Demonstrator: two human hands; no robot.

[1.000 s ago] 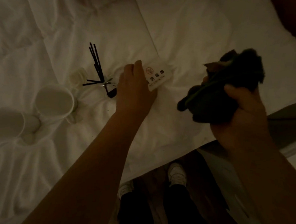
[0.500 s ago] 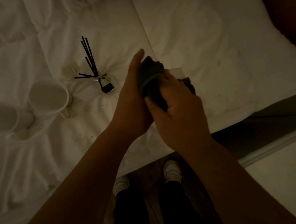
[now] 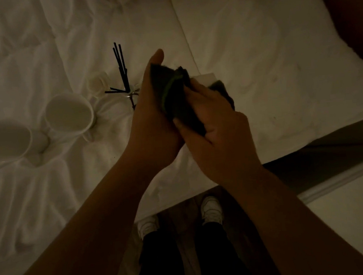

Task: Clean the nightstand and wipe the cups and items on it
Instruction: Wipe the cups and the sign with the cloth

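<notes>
Both hands meet over the white bedding (image 3: pixel 256 47), close together with a dark cloth (image 3: pixel 177 99) between them. The left hand (image 3: pixel 154 117) is raised edge-on with its fingers straight, the palm turned to 3 o'clock against the cloth. The right hand (image 3: pixel 216 131) has its fingers and thumb curled round the cloth and presses it toward the left palm. A small white card (image 3: pixel 204 78) shows as a pale corner above the right fingers, at 12 o'clock from that hand; the cloth covers most of it, and which hand grips it cannot be told. At 9 o'clock from the hands, 2 white cups lie on the rumpled sheet: cup 1 (image 3: pixel 68 113) nearer the hands, cup 2 (image 3: pixel 5 140) at the frame's edge, both with mouths toward the camera. A smaller pale round item (image 3: pixel 97 83) sits at 10 o'clock, just beside a bundle of black sticks (image 3: pixel 121 64) that fans out from a small base partly hidden behind the left hand. At 6 o'clock, dark trousers and 2 white shoes (image 3: pixel 210 207) stand on the floor.
</notes>
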